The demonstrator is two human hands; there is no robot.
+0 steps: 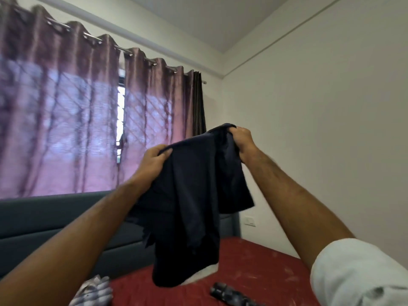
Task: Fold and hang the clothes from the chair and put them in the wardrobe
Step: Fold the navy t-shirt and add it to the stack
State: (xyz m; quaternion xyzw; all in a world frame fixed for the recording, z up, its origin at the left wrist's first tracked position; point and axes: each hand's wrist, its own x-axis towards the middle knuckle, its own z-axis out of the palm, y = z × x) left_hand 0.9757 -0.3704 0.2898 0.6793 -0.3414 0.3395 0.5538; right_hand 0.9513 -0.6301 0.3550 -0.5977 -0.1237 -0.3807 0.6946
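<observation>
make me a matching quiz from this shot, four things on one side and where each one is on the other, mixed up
Things:
1. dark navy garment
2. red bed cover
3. mauve eyelet curtain
4. white wall switch plate

Places:
A. hanging over the window, on a metal rod
B. low on the right wall, beside the bed
C. held up in the air by the left hand and right hand
D. spread below the hands

Pairs: 1-C, 2-D, 3-A, 4-B
</observation>
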